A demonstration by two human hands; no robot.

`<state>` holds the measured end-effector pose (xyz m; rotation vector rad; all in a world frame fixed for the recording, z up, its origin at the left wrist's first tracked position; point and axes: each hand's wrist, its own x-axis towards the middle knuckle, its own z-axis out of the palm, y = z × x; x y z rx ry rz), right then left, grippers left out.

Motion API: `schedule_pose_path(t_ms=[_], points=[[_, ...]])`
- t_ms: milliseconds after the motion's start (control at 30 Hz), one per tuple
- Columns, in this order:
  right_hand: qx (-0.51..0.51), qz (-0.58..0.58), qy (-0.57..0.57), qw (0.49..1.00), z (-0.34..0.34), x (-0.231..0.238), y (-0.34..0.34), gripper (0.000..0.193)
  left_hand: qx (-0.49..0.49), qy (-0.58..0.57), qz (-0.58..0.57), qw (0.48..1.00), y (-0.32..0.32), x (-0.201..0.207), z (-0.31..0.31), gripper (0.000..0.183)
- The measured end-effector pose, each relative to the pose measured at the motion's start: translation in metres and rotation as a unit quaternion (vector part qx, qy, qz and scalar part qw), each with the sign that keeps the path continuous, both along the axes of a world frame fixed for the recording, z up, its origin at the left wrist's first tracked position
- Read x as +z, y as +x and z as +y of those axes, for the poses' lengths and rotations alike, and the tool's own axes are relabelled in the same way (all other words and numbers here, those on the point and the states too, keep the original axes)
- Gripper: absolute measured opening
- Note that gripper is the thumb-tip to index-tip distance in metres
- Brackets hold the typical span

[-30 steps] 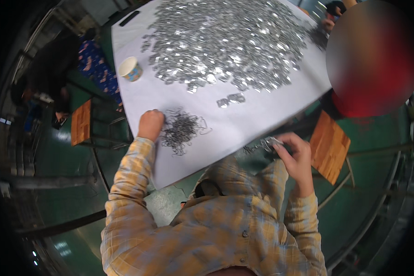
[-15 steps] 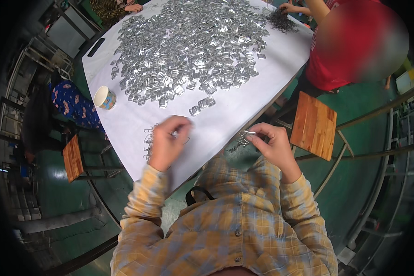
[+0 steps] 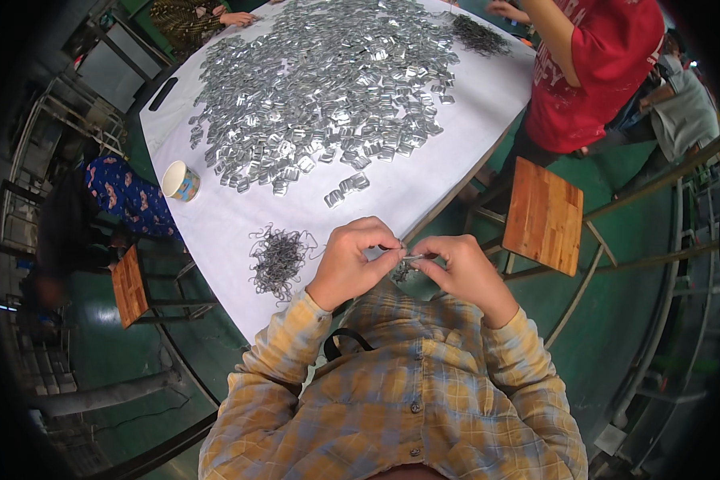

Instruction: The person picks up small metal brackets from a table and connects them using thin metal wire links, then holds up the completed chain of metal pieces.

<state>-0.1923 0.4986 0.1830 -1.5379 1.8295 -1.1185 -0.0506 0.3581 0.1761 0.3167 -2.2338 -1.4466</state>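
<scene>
My right hand (image 3: pixel 462 274) pinches a small flat silver metal piece (image 3: pixel 412 257) in front of my lap, just off the table's near edge. A dark cluster of wire hooks (image 3: pixel 403 274) hangs below it. The fingertips of my left hand (image 3: pixel 358 258) meet that piece from the left, closed in a pinch; a thin wire hook seems to be between them, mostly hidden. Left of my left hand lies a loose pile of curved wire hooks (image 3: pixel 278 260). Several loose silver metal pieces (image 3: pixel 346 189) rest beyond my hands.
A broad heap of silver metal pieces (image 3: pixel 320 96) covers much of the white table (image 3: pixel 216 228). A paper cup (image 3: pixel 181 181) stands at its left edge. Another wire pile (image 3: pixel 478 36) lies far right, near a person in red (image 3: pixel 592 88). Wooden stools (image 3: pixel 542 216) flank the table.
My left hand has moved right, from over the wire hook pile to the metal piece in my right hand. The pile is now uncovered. My right hand has shifted slightly left.
</scene>
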Motion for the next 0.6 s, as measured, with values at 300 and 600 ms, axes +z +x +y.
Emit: schedule_pose_path(t_ms=[300, 600], points=[[0.017, 0.002, -0.019, 1.0, -0.009, -0.01, 0.006, 0.014, -0.026, -0.103, 0.024, 0.994, 0.009, 0.001, -0.005, 0.008], [0.08, -0.134, 0.019, 0.988, -0.023, -0.02, -0.01, 0.018, 0.069, 0.036, 0.001, 0.997, 0.019, -0.015, 0.01, 0.005]])
